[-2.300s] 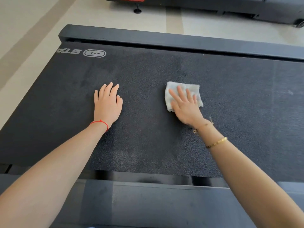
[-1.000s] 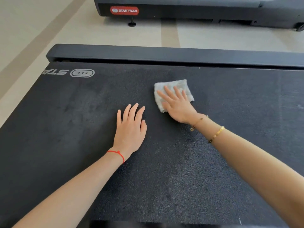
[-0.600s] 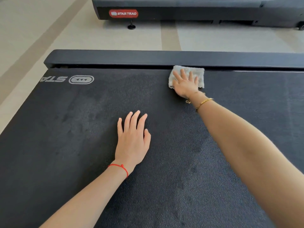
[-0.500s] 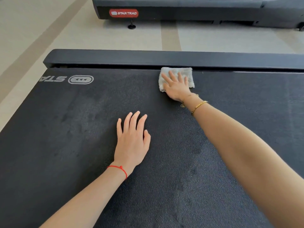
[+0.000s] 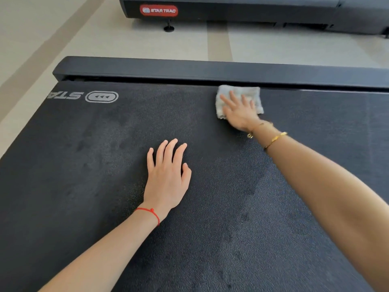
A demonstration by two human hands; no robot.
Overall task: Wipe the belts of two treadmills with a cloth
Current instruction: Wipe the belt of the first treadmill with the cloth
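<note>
White cloth (image 5: 239, 95) has slid a bit to the right along the far edge of the black belt (image 5: 84, 165), under the flat, spread right hand (image 5: 239, 111). The left hand (image 5: 167, 175) has stayed flat on the belt, holding nothing. That far strip looks nearly wiped; the second treadmill (image 5: 252, 11) waits behind.

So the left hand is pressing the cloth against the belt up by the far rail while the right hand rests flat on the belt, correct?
Hands are swapped. The head view shows the right hand pressing the cloth on the belt by the far rail, while the left hand rests flat on the belt.
</note>
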